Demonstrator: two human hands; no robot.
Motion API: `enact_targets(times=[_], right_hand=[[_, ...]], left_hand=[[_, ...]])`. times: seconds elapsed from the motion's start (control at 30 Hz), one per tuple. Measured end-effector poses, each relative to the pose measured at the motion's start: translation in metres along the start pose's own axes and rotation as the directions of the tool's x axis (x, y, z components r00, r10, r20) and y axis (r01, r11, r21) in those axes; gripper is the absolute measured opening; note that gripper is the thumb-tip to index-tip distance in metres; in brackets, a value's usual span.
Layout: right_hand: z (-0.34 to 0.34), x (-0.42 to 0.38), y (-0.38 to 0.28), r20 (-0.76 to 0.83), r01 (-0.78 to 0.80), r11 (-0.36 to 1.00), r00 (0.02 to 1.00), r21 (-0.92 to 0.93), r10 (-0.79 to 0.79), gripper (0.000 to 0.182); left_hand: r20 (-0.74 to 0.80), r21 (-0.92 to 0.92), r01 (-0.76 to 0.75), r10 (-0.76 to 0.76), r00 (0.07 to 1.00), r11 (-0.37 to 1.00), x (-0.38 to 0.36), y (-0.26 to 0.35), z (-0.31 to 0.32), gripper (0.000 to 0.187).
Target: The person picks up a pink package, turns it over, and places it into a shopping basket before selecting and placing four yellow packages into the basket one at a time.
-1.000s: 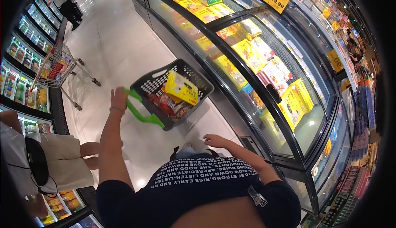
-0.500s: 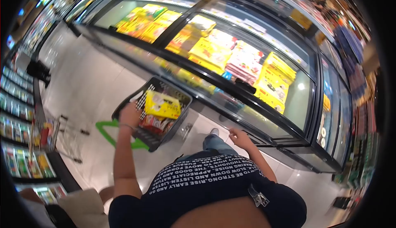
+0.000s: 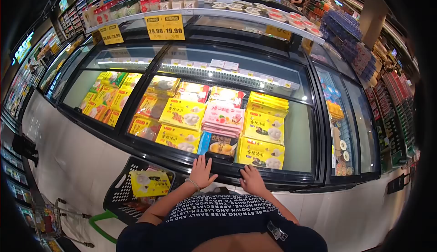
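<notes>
Glass-topped chest freezer [image 3: 291, 179] stretches across the middle of the view, in front of the person, its panes framed in black. At far left, a wire shopping cart [image 3: 48, 222] stands on the pale floor. Next comes a dark perforated shopping basket [image 3: 119, 189] with a green handle [image 3: 92, 222], just beside the freezer's front; a yellow packet [image 3: 150, 183] lies on top of its contents. Above, yellow price signs hang, the larger one [image 3: 165, 27] reading 29.90 and 19.90. The left hand [image 3: 200, 172], a bracelet at its wrist, lies palm down at the freezer's front edge, fingers spread. Right of its fingertips is a black pull [image 3: 219, 157], with a blue packet [image 3: 217, 143] under the glass behind it and pink packets [image 3: 223, 119] farther back. The right hand [image 3: 252, 180] is at the same edge, fingers slightly parted and bent, near stacked yellow packets [image 3: 263, 152] inside. Neither hand is gripping anything.
</notes>
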State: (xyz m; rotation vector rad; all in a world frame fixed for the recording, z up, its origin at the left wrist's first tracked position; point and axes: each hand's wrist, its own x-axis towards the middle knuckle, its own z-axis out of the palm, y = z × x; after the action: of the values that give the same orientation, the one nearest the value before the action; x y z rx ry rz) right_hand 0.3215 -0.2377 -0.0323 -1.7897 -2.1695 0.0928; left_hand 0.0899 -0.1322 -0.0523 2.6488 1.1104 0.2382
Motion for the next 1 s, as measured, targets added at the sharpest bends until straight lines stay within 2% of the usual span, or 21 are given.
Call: enact_targets(times=[0.03, 0.1, 0.17, 0.2, 0.23, 0.27, 0.3, 0.37, 0.4, 0.43, 0.47, 0.5, 0.57, 0.63, 0.67, 0.7, 0.77, 0.8, 0.9, 0.93, 1.0], right_hand=[[-0.001, 0.007, -0.002, 0.065, 0.013, 1.000, 0.998, -0.008, -0.012, 0.041], [0.007, 0.011, -0.002, 0.125, 0.001, 0.999, 0.992, -0.040, 0.004, 0.051], [0.013, 0.015, 0.003, 0.147, 0.038, 0.997, 0.989, -0.068, -0.028, 0.061], [0.020, 0.016, 0.006, 0.168, 0.031, 0.998, 0.986, -0.062, -0.020, 0.062], [0.026, 0.018, 0.011, 0.190, 0.025, 0.998, 0.982, -0.055, -0.014, 0.064], [0.020, 0.025, 0.011, 0.274, -0.019, 1.000, 0.962, -0.011, 0.022, 0.067], [0.023, 0.026, 0.013, 0.199, -0.069, 0.994, 0.979, 0.080, 0.052, 0.069], [0.005, 0.042, 0.011, 0.269, -0.159, 0.973, 0.957, 0.169, 0.109, 0.069], [-0.002, 0.049, 0.012, 0.316, -0.166, 0.971, 0.943, 0.174, 0.104, 0.067], [-0.005, 0.057, 0.015, 0.363, -0.171, 0.969, 0.927, 0.177, 0.097, 0.065], [0.018, 0.054, 0.024, 0.275, -0.110, 0.986, 0.959, 0.122, 0.072, 0.058], [0.022, 0.059, 0.028, 0.288, -0.058, 0.997, 0.957, 0.044, 0.043, 0.053], [0.016, 0.067, 0.026, 0.207, 0.038, 0.993, 0.978, -0.109, -0.014, 0.049], [0.033, 0.082, 0.021, -0.093, -0.140, 0.989, 0.985, 0.056, 0.145, 0.047], [0.037, 0.090, 0.024, -0.142, -0.154, 0.987, 0.977, 0.036, 0.158, 0.047], [0.040, 0.097, 0.027, -0.191, -0.170, 0.985, 0.967, 0.019, 0.171, 0.046], [0.041, 0.109, 0.041, -0.069, -0.064, 0.969, 0.996, -0.240, 0.049, 0.046], [0.033, 0.119, 0.047, 0.005, -0.071, 0.970, 0.997, -0.233, 0.074, 0.050], [0.003, 0.153, 0.059, 0.226, -0.093, 0.976, 0.964, -0.196, 0.137, 0.067], [0.009, 0.158, 0.069, 0.196, -0.047, 0.953, 0.974, -0.301, 0.110, 0.076], [0.012, 0.172, 0.088, 0.129, -0.015, 0.953, 0.990, -0.301, 0.056, 0.076]], left_hand=[[-0.006, -0.014, -0.010, 0.010, 1.000, 1.000, 0.009, -0.001, -0.004, 0.077], [0.090, -0.026, 0.041, -0.038, 0.995, 0.999, 0.023, 0.002, -0.014, 0.076], [0.137, -0.042, 0.024, -0.018, 0.990, 0.999, 0.025, -0.004, -0.009, 0.081], [0.010, -0.042, -0.094, 0.095, 0.995, 0.995, 0.022, -0.014, 0.003, 0.081], [-0.021, -0.042, -0.141, 0.140, 0.990, 0.989, 0.024, -0.018, 0.002, 0.079], [-0.024, -0.041, -0.174, 0.173, 0.985, 0.984, 0.027, -0.026, 0.010, 0.071], [-0.022, -0.037, -0.204, 0.204, 0.979, 0.978, 0.026, -0.034, 0.020, 0.062], [-0.095, 0.029, -0.292, 0.294, 0.951, 0.956, 0.036, -0.064, 0.063, 0.041], [-0.196, 0.005, -0.319, 0.313, 0.929, 0.948, 0.039, -0.062, 0.055, 0.031], [-0.194, 0.055, -0.343, 0.347, 0.918, 0.938, 0.043, -0.068, 0.057, 0.033], [-0.215, 0.056, -0.346, 0.350, 0.912, 0.937, 0.051, -0.070, 0.056, 0.033], [-0.237, 0.057, -0.348, 0.352, 0.906, 0.936, 0.058, -0.068, 0.050, 0.033], [-0.233, 0.007, -0.324, 0.317, 0.919, 0.946, 0.074, -0.066, 0.041, 0.035], [-0.242, -0.018, -0.286, 0.274, 0.931, 0.958, 0.091, -0.066, 0.039, 0.035], [-0.235, 0.109, -0.279, 0.297, 0.925, 0.954, 0.099, -0.074, 0.056, 0.046], [-0.165, 0.014, -0.282, 0.281, 0.945, 0.959, 0.113, -0.069, 0.029, 0.052], [-0.017, -0.174, -0.260, 0.261, 0.965, 0.950, 0.138, -0.060, -0.022, 0.065], [0.045, -0.111, -0.300, 0.307, 0.951, 0.947, 0.151, -0.068, -0.023, 0.078], [0.085, -0.025, -0.342, 0.343, 0.935, 0.939, 0.186, -0.078, -0.034, 0.075], [0.085, -0.011, -0.339, 0.338, 0.937, 0.941, 0.198, -0.080, -0.037, 0.076], [0.085, 0.015, -0.332, 0.330, 0.940, 0.943, 0.221, -0.084, -0.037, 0.077]])
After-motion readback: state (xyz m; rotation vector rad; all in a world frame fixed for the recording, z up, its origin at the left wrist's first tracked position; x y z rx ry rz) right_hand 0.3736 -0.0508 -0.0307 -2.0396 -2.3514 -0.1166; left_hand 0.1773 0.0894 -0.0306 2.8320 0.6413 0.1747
